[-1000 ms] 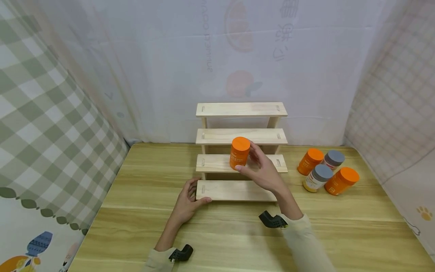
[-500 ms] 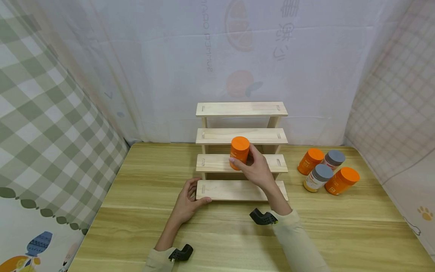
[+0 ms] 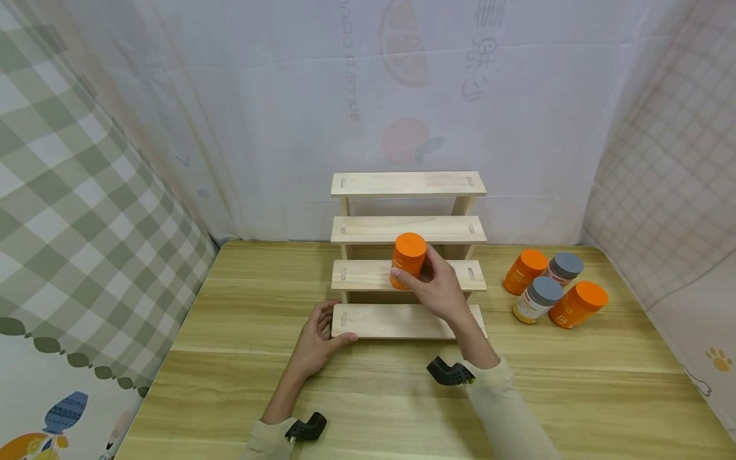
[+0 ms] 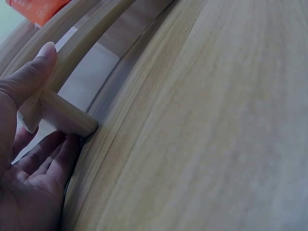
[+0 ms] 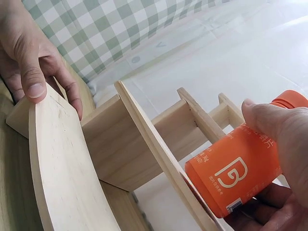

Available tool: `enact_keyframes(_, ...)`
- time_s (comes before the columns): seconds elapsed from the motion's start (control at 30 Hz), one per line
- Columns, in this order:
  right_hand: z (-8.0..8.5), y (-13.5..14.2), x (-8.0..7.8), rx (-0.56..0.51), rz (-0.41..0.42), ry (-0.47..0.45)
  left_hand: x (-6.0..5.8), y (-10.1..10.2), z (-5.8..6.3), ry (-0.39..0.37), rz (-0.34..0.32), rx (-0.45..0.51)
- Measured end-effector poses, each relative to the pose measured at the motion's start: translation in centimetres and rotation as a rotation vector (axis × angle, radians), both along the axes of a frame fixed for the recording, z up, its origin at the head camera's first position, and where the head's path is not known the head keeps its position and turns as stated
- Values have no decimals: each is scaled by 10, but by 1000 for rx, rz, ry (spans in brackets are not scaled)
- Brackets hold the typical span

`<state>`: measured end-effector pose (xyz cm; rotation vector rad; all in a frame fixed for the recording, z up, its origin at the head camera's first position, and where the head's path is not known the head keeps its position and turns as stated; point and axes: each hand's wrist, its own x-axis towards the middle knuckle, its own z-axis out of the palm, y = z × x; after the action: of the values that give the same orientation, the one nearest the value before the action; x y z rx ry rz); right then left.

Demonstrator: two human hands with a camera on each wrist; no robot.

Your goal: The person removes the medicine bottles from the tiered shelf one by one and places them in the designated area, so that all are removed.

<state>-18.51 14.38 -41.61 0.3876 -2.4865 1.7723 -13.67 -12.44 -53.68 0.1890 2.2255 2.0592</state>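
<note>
An orange supplement bottle (image 3: 408,262) with an orange cap is at the second step from the bottom of a wooden four-tier stand (image 3: 397,321). My right hand (image 3: 439,287) grips it from the right, thumb in front and fingers behind. In the right wrist view the bottle (image 5: 236,168) has its base at that step's edge; whether it rests there I cannot tell. My left hand (image 3: 315,342) holds the left end of the lowest step. The left wrist view shows the thumb (image 4: 36,72) on the board and the other fingers by the side support.
Two orange-capped bottles (image 3: 579,305) (image 3: 526,271) and two grey-capped bottles (image 3: 537,300) (image 3: 566,268) stand clustered right of the stand on the wood-grain table (image 3: 259,287). A pale cloth (image 3: 259,128) hangs behind, with a green checked cloth (image 3: 86,191) at the left.
My right hand has moved left and closer round the orange bottle, with the thumb now across its front. The bottle has shifted very slightly right and nearer me. My left hand stays put.
</note>
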Motion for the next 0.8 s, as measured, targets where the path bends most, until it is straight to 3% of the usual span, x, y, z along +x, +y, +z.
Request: enact_keyframes(0.8, 6, 39, 19, 8, -67, -30, -1, 0, 1, -9, 0, 15)
